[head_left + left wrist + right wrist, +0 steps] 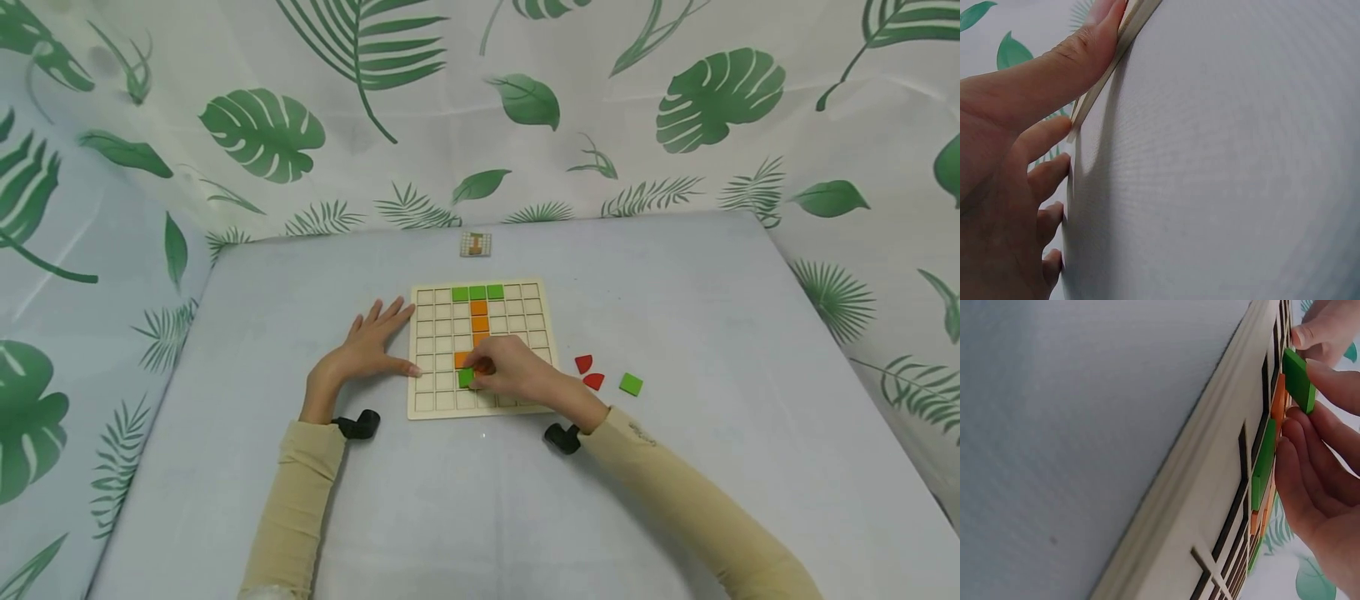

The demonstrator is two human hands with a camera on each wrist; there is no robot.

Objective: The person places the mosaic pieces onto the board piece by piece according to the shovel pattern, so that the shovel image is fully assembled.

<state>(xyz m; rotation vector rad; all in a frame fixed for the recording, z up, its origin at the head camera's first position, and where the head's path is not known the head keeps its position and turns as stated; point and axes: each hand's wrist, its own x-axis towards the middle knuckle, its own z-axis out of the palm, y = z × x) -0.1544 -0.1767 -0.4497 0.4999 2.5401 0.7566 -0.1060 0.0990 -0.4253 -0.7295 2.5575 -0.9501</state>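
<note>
A pale wooden grid board [424, 403] lies on the table. Three green square tiles [477, 292] fill part of its far row, and orange square tiles [479, 308] run in a column below them. My right hand [513, 368] is over the near half of the board. Its thumb and finger pinch a green square tile [1299, 380], tilted just above the grid. Another green tile [1264, 462] sits in the board beneath that hand. At the board's left edge, my left hand [367, 346] has its fingers spread, with the thumb [1079, 59] against the rim.
Right of the board lie two red quarter-round pieces [594, 381] and a loose green square tile [631, 384]. Behind the board is a small card [476, 244] printed with a grid pattern. A leaf-patterned cloth [450, 125] hangs at the back and sides.
</note>
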